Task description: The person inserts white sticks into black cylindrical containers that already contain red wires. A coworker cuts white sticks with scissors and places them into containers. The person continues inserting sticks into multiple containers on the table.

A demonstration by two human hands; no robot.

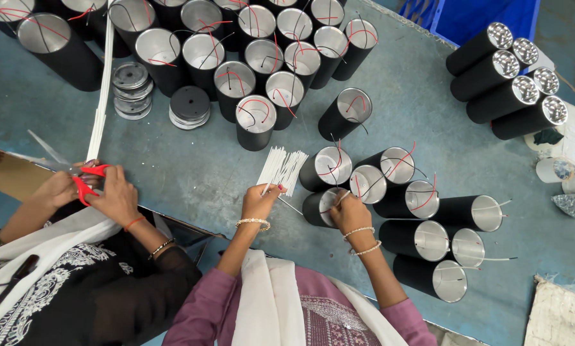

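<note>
Your left grip (260,204) pinches the bundle of white sleeves (281,169) lying on the desk (191,166); your right grip (350,213) holds one thin sleeve at the rim of the black cylinder housing (320,206) just beside the bundle.

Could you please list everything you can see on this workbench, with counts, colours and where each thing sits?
Open cylinders: many, black outside and silver inside, with red and black wires; top centre and top left.
Cylinders near the hands: about nine, black, some lying down; centre right.
Capped cylinders: five, black with shiny lens ends; top right.
Thin white tubes: one bundle, white; centre.
Long white tubes: a few, white; left.
Round discs: two stacks, black and silver; upper left.
Table: one, blue-grey.
Scissors: one pair, red handles; held by a neighbouring person's hands, left.
Left hand: on the thin white tubes.
Right hand: at a cylinder's mouth.
</note>
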